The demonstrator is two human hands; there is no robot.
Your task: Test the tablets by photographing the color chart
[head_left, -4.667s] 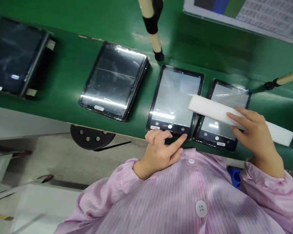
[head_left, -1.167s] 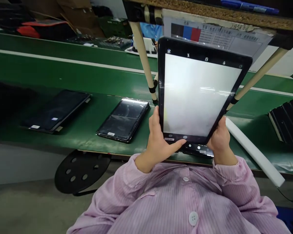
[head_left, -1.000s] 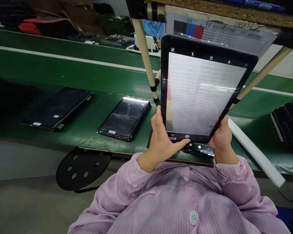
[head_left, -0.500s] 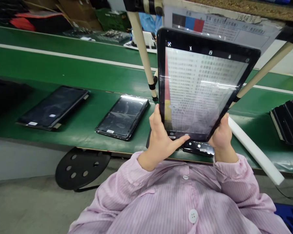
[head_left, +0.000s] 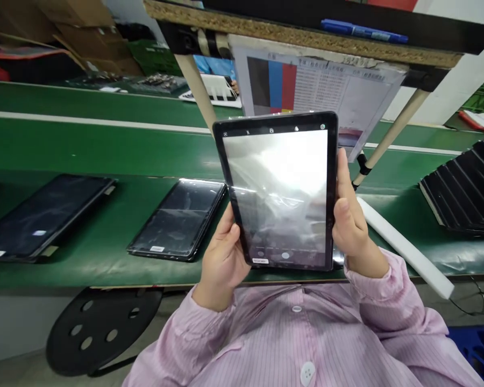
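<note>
A black-framed tablet (head_left: 280, 193) is held up in front of me, its lit screen showing a pale, blurry camera picture with a row of icons. My left hand (head_left: 226, 258) grips its lower left edge, thumb at the front and the other fingers partly behind. Along the right edge, my right hand (head_left: 351, 220) supports it, with a finger stretched up the side. Behind the tablet hangs a printed sheet (head_left: 326, 91) with black, blue and red blocks and rows of small text. Something shiny on the bench is mostly hidden below the tablet.
Two more tablets, one nearer (head_left: 177, 220) and one farther left (head_left: 48, 215), lie on the green bench (head_left: 105, 145). A white foam strip (head_left: 405, 247) and a row of black panels (head_left: 468, 188) are at right. A shelf (head_left: 306, 45) carries a blue pen (head_left: 363, 30). A black stool (head_left: 105, 328) stands below.
The tablet has come down and left, away from the printed sheet. Its screen went from blurry text to a bright glare. My left thumb moved from the lower bezel to the left edge.
</note>
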